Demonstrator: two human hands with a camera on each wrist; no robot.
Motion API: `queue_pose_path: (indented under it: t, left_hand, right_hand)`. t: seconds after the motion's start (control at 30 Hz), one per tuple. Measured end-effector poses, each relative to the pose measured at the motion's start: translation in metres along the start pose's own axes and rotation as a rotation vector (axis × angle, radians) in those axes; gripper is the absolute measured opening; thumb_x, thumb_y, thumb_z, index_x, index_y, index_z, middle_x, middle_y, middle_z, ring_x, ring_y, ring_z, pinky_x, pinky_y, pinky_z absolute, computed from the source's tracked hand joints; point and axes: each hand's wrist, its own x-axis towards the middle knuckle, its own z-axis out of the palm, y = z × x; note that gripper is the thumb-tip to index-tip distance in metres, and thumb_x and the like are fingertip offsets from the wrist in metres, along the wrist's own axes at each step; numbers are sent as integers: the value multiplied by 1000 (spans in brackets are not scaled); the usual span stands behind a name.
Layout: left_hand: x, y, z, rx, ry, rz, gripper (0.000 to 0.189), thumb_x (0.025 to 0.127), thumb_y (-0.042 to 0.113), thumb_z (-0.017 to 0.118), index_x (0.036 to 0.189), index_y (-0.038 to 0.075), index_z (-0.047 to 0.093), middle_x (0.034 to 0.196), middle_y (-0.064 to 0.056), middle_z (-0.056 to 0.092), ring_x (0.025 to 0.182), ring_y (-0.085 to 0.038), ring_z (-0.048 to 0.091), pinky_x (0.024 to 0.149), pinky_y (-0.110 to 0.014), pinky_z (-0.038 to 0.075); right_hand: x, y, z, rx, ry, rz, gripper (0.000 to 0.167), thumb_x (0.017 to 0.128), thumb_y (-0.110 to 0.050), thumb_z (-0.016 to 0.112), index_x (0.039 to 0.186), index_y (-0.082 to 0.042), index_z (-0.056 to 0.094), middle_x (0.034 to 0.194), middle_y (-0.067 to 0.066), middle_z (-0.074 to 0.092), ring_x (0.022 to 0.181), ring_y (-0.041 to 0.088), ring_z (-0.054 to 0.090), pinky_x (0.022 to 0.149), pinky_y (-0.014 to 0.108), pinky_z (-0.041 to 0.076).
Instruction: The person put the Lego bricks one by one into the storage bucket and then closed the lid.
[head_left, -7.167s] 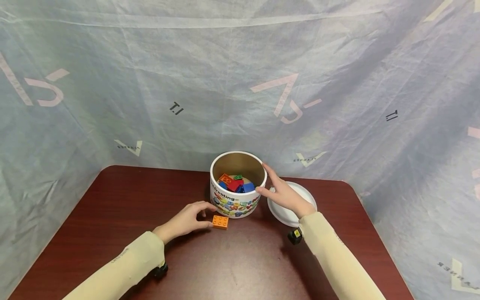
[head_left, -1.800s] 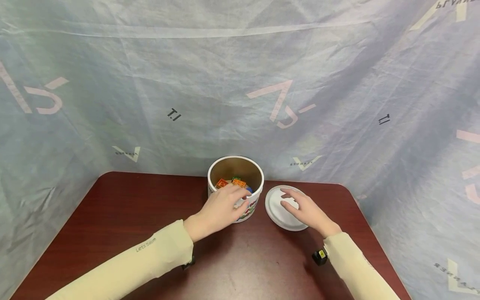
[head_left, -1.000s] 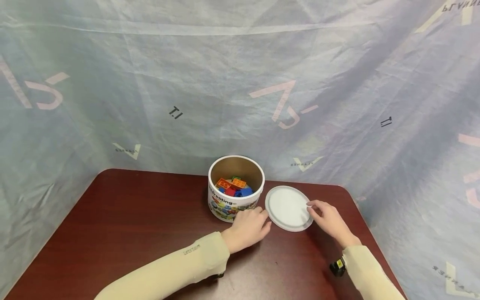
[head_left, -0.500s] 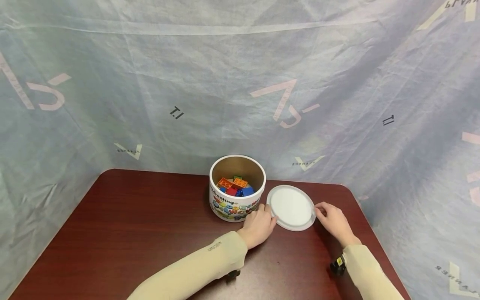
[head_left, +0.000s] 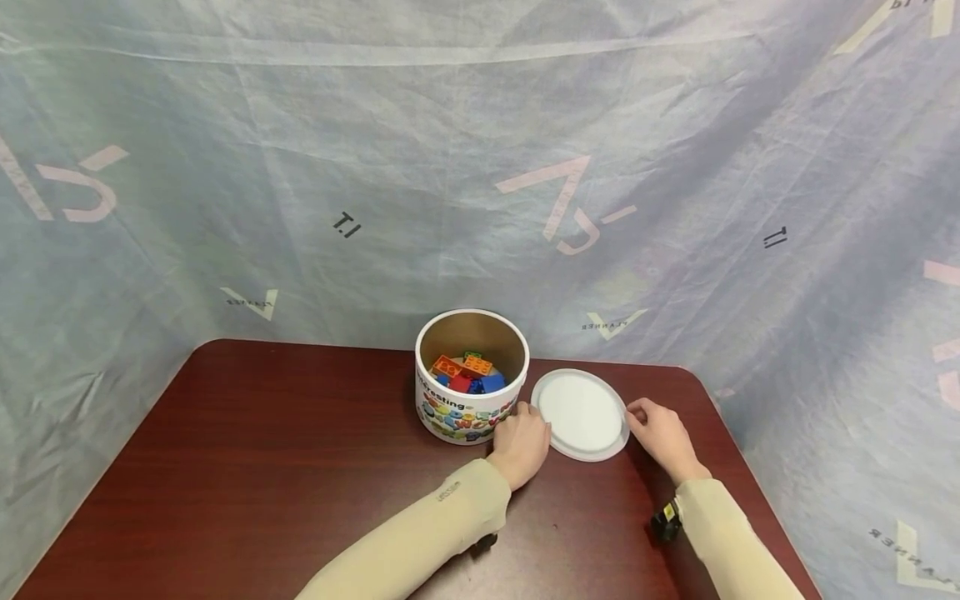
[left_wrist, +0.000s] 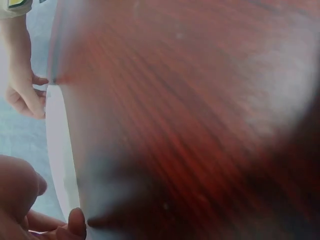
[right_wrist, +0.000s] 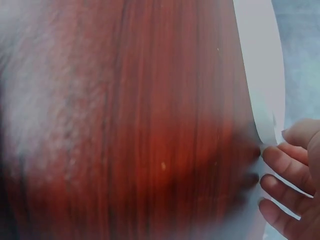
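Note:
A round white lid lies on the table to the right of a white tub with colourful printing. Several toy building bricks, orange, red, blue and green, lie inside the tub, among them an orange brick on top. My left hand pinches the lid's left rim, just beside the tub; its thumb tip shows at the edge in the left wrist view. Opposite it, my right hand grips the right rim between thumb and index finger, while its other fingers stay spread below.
The dark red wooden table ends at a grey printed cloth hanging behind and at both sides. The tub stands near the back edge, close to the left hand.
An orange brick that lay before the tub is now inside it. The left hand has moved from the tub to the lid's left rim; the right hand has gone to its right rim.

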Motion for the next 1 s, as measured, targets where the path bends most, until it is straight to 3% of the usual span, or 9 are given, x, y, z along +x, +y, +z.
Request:
queue_pose_path:
  t: [0.2,0.43,0.6,0.8,1.0]
  left_hand:
    - [3,7,2,-10,-13,-19,39,105,33,64,115,-5,70,97,-13,62,75,-25,72,58,-37,60]
    - [7,9,4,-181,-63,-127,30,105,21,62,112,-9,66,97,-17,61,79,-31,73,63,-40,62]
    - [8,10,2,-219,-108,-131,23,107,11,55,112,-10,65,97,-18,60,83,-32,73,67,-41,62]
    - [9,10,3,-221,-57,-134,23,107,14,57,112,-8,64,95,-18,62,83,-33,73,66,-41,62]
    - [10,10,5,-292,-56,-190,21,107,9,54,118,-9,59,100,-21,64,85,-36,73,69,-44,63]
  right_hand:
    - [1,-2,-1,-26,-5,31,23,100,-15,65,114,2,72,97,18,74,84,31,69,70,50,56]
    - [3,-1,0,-24,-40,52,23,100,-15,64,112,3,72,97,18,74,82,30,69,71,49,56]
    - [2,-1,-1,-30,-58,45,22,100,-12,62,111,6,70,96,19,72,80,28,66,71,48,55]
    - [-1,0,-2,-37,-60,36,22,99,-11,61,111,6,68,95,19,71,78,27,64,69,48,54]
    - [-4,0,-1,-47,-38,9,20,99,-10,62,109,6,68,95,19,71,79,28,65,70,49,55]
